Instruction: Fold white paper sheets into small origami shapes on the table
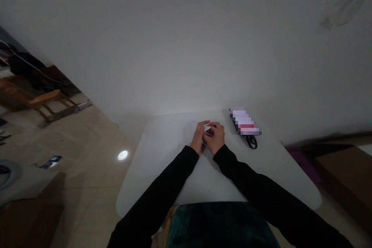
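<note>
Both hands were together over the worktop (209, 192), at the centre of the frame and a little below its middle. Between them was a small white piece (207, 128), mostly covered by fingers; its full shape could not be told. Grip: the left hand (198, 136) curled about the piece from its left side, index finger stretched over the top; the right hand (216, 136) grasped it from the other side, fingers bent and thumb tucked inward. The hands appeared to touch at the fingertips. Black sleeves (171, 180) reached the wrists.

Left of the hands, a white sheet (158, 143) lay flat, pale against the worktop. Right of them, near the wall (186, 38), lay a blurred packet (245, 121), its print unreadable, with a black cord (252, 142) looped at its lower end.

Surroundings: wooden chair (48, 97) at the left edge; round bright spot (122, 155) on the floor (95, 170), left of the worktop; brown box (345, 166) and something purple (303, 164) at lower right; dark green cloth (221, 226) at bottom centre.
</note>
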{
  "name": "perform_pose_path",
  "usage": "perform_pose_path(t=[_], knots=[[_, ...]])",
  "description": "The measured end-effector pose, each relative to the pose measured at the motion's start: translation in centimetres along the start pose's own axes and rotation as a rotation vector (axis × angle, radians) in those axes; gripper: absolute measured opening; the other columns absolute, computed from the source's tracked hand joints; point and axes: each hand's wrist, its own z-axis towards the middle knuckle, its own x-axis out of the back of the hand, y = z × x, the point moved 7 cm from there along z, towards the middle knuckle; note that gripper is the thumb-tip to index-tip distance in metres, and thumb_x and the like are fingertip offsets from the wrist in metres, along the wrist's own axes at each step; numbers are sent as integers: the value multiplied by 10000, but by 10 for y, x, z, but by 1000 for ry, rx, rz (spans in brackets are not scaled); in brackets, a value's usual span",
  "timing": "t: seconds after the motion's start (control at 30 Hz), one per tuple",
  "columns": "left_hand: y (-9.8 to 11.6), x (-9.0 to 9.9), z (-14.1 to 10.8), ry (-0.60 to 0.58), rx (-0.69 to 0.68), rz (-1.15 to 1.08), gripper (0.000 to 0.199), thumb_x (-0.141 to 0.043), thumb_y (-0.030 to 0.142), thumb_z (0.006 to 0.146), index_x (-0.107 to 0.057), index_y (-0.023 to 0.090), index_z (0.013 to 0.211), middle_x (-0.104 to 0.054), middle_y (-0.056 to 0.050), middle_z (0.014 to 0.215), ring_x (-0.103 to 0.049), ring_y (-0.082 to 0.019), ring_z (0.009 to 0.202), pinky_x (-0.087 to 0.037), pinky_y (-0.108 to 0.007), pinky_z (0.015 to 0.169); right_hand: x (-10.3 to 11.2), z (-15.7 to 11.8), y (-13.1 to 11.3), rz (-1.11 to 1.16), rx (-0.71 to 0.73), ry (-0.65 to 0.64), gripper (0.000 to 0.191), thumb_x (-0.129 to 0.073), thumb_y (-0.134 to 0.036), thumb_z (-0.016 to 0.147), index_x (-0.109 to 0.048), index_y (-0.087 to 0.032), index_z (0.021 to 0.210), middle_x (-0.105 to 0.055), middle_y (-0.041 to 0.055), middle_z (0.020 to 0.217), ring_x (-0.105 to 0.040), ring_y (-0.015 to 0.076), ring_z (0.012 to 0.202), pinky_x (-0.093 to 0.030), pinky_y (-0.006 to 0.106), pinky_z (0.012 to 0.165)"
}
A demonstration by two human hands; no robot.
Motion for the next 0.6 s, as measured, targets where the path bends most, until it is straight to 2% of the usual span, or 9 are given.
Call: perform_pose_path(t=[0.1,0.23,0.43,0.6], knots=[[12,3,0,12,-146,187,383,-424,510,840,-564,198,1012,-564,-52,1032,-524,-185,996,-377,-331,948,-10,3,14,159,-56,-76,52,-579,-225,589,-593,-194,549,-574,72,895,-513,214,813,-445,365,718],[10,7,2,27,-166,232,396,-356,509,866,-555,200,1014,-559,-49,997,-536,-171,939,-393,-324,917,-22,7,33,390,-185,-156,73,-596,-234,543,-636,-190,585,-596,43,907,-550,152,684,-460,299,644],[8,3,-1,-14,-178,212,402,-377,519,853,-545,192,1015,-548,-61,1041,-515,-179,1011,-356,-326,963,-18,9,31,314,-121,-146,98,-570,-257,564,-592,-189,496,-604,27,765,-512,127,575,-454,278,570],[9,-10,-8,-176,-114,187,446,-427,478,853,-379,210,1205,-573,-72,1041,-568,-172,947,-379,-352,934,-9,8,26,210,-53,-69,94,-580,-250,592,-618,-178,545,-544,44,757,-509,138,613,-462,278,568]])
